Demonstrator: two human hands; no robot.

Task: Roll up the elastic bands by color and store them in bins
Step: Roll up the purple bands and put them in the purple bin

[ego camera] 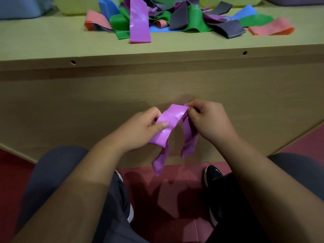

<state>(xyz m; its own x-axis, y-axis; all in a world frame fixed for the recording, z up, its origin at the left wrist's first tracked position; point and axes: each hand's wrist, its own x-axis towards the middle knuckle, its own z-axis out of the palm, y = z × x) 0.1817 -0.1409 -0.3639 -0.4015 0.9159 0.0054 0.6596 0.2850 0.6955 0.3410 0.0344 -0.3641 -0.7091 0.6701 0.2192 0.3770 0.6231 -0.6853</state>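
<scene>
Head view showed the left hand (140, 130) and right hand (208, 121) close together in front of the table's (52, 44) near face, both clamped on one purple band (171, 118). The left thumb lay across the band's upper surface with the fingers curled beneath; the right fingertips pinched its far-right end. Between the hands the band's long axis ran diagonally, from near left up to far right, and two loose lengths hung from it toward the red floor (175, 190) (one below each hand).

On the tabletop, well beyond the hands, lay a tangled pile of bands (189, 18) in green, blue, grey, salmon and purple. A flat purple strip (139, 23) rested on top of the pile, its long axis running near to far and its near end pointing at the table edge. Behind the pile stood a yellow-green bin (73, 6), and a blue bin (21, 7) at far left.

A black shoe (213, 174) on the floor carried a small white mark, too small to read.
</scene>
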